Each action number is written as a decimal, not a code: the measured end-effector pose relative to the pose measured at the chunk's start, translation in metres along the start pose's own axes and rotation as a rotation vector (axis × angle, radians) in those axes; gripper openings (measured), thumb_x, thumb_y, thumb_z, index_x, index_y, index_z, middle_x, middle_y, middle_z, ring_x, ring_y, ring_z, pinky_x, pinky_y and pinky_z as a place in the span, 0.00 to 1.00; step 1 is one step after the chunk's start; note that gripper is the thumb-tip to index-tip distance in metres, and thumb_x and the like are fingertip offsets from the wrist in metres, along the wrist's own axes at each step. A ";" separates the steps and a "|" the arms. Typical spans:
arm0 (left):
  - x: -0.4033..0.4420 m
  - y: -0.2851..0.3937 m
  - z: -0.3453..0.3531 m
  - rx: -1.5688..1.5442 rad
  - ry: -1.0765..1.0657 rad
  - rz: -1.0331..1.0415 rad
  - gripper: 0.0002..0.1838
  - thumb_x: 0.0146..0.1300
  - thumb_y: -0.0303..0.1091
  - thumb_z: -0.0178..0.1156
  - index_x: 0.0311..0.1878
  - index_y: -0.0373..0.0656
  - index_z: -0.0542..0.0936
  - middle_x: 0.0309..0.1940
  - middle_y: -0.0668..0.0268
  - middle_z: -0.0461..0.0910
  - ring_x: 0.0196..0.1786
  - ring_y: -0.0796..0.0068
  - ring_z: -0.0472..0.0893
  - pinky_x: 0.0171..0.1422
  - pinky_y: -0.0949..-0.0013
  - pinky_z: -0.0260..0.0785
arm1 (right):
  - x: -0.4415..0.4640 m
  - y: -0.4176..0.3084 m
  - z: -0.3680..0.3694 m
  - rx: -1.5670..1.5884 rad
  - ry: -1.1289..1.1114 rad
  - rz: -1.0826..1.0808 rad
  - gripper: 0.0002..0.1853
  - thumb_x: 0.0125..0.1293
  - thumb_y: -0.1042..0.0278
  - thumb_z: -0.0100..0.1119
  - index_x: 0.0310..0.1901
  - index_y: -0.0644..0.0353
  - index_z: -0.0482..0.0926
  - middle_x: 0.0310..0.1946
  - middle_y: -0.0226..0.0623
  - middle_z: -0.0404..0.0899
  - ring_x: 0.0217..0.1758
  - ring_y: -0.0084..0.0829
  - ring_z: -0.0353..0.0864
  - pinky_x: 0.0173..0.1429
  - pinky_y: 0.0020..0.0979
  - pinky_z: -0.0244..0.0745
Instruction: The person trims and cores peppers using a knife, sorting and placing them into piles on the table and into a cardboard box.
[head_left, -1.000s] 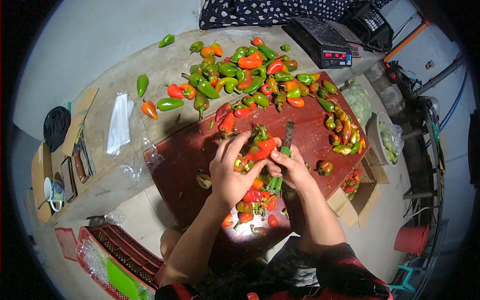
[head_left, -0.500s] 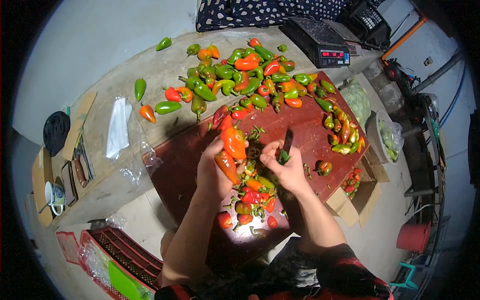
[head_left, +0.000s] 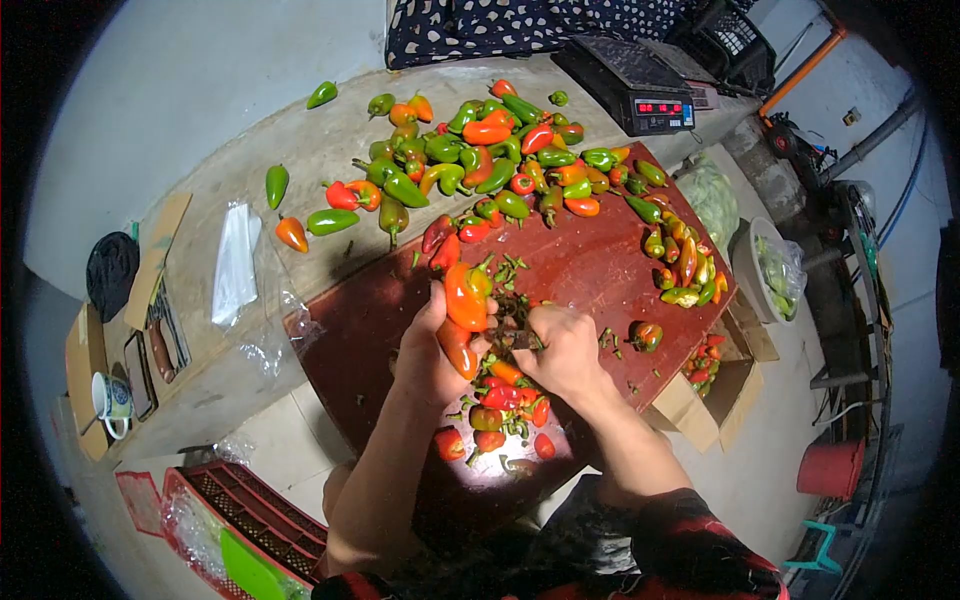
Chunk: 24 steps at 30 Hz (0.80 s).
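My left hand (head_left: 420,345) is closed around peppers: an orange-red pepper (head_left: 464,298) with a green stem end sits on top, and a darker orange pepper (head_left: 457,350) lies below it. Close by on the right, my right hand (head_left: 565,350) is a fist around a small knife, whose dark blade (head_left: 520,340) points left toward the held peppers. The knife's handle is hidden in the fingers. Beneath both hands, red and orange peppers (head_left: 500,397) and cut green stems (head_left: 512,268) lie on the dark red board (head_left: 590,260).
Many green, red and orange peppers (head_left: 440,150) are heaped behind the board. More peppers (head_left: 685,265) line its right side. A digital scale (head_left: 640,95) stands at the back right. Below the right edge is a cardboard box (head_left: 690,415); a red crate (head_left: 250,510) is at lower left.
My right hand has turned and closed further; the blade that pointed up now points left. The green piece at its fingers is no longer visible. My left hand still holds the peppers, slightly tilted.
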<state>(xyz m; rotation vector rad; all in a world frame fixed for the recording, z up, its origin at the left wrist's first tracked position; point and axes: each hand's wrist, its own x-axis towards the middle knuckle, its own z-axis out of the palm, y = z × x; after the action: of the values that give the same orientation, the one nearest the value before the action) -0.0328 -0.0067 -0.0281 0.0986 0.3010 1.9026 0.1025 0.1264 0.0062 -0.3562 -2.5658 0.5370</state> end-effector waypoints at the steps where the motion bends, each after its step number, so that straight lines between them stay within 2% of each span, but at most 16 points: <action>1: -0.001 0.000 0.003 0.042 0.111 -0.001 0.23 0.74 0.51 0.53 0.59 0.42 0.73 0.48 0.59 0.78 0.45 0.69 0.79 0.47 0.66 0.71 | 0.000 -0.001 0.000 -0.025 0.000 -0.025 0.12 0.45 0.70 0.67 0.22 0.60 0.71 0.21 0.44 0.74 0.26 0.49 0.78 0.31 0.44 0.74; 4: 0.004 -0.011 0.016 0.221 0.198 0.107 0.27 0.74 0.57 0.48 0.58 0.42 0.72 0.44 0.60 0.77 0.42 0.69 0.77 0.48 0.64 0.74 | -0.001 0.000 0.003 -0.038 0.010 -0.068 0.11 0.43 0.70 0.65 0.22 0.59 0.70 0.19 0.43 0.73 0.24 0.47 0.78 0.29 0.44 0.73; 8: 0.002 -0.017 0.019 0.247 0.226 0.115 0.26 0.75 0.56 0.48 0.59 0.42 0.72 0.45 0.61 0.78 0.46 0.67 0.79 0.55 0.59 0.73 | 0.001 -0.002 0.002 -0.066 0.016 -0.066 0.11 0.44 0.71 0.65 0.21 0.59 0.70 0.19 0.41 0.73 0.24 0.46 0.78 0.28 0.44 0.73; 10: 0.003 -0.019 0.018 0.127 0.205 0.096 0.19 0.78 0.41 0.47 0.62 0.37 0.72 0.53 0.63 0.78 0.56 0.70 0.78 0.64 0.61 0.71 | 0.002 -0.003 0.002 -0.095 0.017 -0.103 0.08 0.46 0.71 0.62 0.21 0.58 0.70 0.18 0.41 0.73 0.23 0.45 0.78 0.26 0.44 0.73; 11: 0.004 -0.022 0.018 0.127 0.204 0.094 0.19 0.78 0.41 0.47 0.62 0.37 0.72 0.53 0.63 0.78 0.56 0.70 0.78 0.64 0.61 0.71 | 0.001 -0.004 0.003 -0.096 0.017 -0.100 0.08 0.46 0.71 0.62 0.21 0.58 0.70 0.18 0.41 0.73 0.23 0.45 0.78 0.26 0.44 0.73; 13: 0.007 -0.027 0.017 0.129 0.251 0.125 0.21 0.76 0.48 0.48 0.60 0.42 0.73 0.52 0.64 0.79 0.54 0.68 0.79 0.61 0.58 0.72 | 0.001 -0.005 0.004 -0.148 0.012 -0.089 0.06 0.49 0.72 0.59 0.21 0.57 0.72 0.18 0.40 0.74 0.22 0.44 0.79 0.25 0.44 0.73; 17: 0.005 -0.028 0.015 0.155 0.199 0.143 0.20 0.76 0.47 0.51 0.60 0.42 0.73 0.54 0.65 0.79 0.56 0.69 0.79 0.63 0.60 0.71 | 0.001 -0.006 0.006 -0.187 -0.004 -0.074 0.04 0.51 0.72 0.57 0.22 0.57 0.73 0.18 0.41 0.75 0.21 0.43 0.79 0.25 0.45 0.73; 24: 0.002 -0.027 0.016 0.158 0.180 0.172 0.19 0.75 0.45 0.53 0.59 0.42 0.74 0.51 0.67 0.80 0.54 0.71 0.79 0.62 0.61 0.71 | 0.003 -0.013 0.002 -0.215 -0.039 -0.039 0.03 0.52 0.71 0.56 0.23 0.57 0.74 0.19 0.41 0.77 0.22 0.43 0.80 0.25 0.44 0.75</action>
<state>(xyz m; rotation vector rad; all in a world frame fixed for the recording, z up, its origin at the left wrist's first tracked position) -0.0047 0.0062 -0.0196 0.0603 0.5808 2.0601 0.0975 0.1153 0.0115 -0.3712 -2.6687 0.2567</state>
